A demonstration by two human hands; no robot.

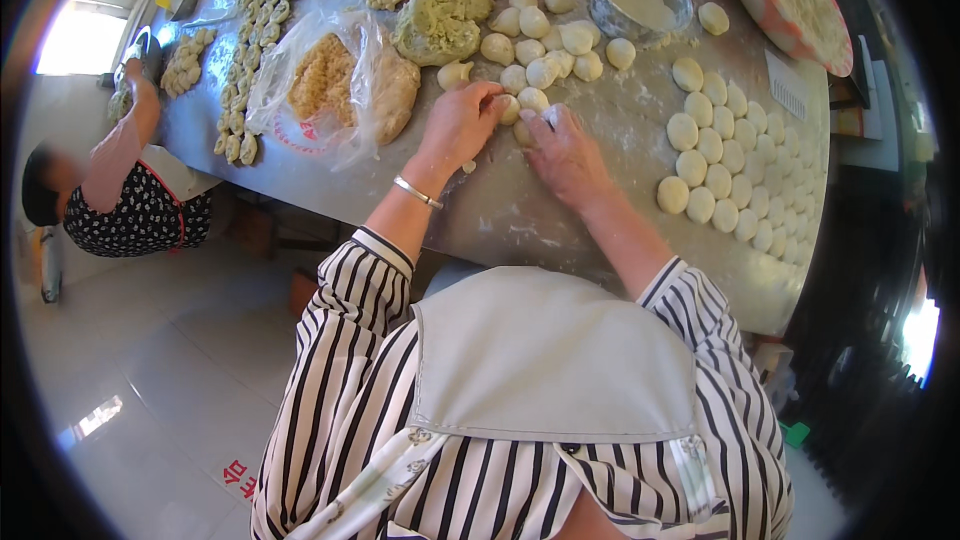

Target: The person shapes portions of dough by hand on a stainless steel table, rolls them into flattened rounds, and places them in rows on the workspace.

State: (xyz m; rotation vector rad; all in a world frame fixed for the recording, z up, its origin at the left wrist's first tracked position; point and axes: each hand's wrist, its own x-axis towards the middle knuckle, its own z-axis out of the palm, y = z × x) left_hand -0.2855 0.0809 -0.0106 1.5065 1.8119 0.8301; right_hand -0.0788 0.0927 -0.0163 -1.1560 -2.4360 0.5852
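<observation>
At the near edge of a heap of pale dough balls [543, 72], both of my hands are close together on the metal table. My left hand [462, 126], with a silver bangle on the wrist, has its thumb and fingers curled against a dough ball [509, 111]. Facing it, my right hand [572, 158] has its fingers bent round another dough ball [522, 134], which they partly hide. Beyond my left hand lie a single pinched dough piece [454, 76] and a large lump of greenish filling [443, 26].
Flattened round dough pieces [718, 180] stand in rows at the right. A metal bowl of flour [640, 2] and a wide red-rimmed basin [800, 0] are at the back. Left are a plastic bag of crumbly yellowish filling [322, 80], shaped dough strips [250, 60] and a co-worker [125, 180].
</observation>
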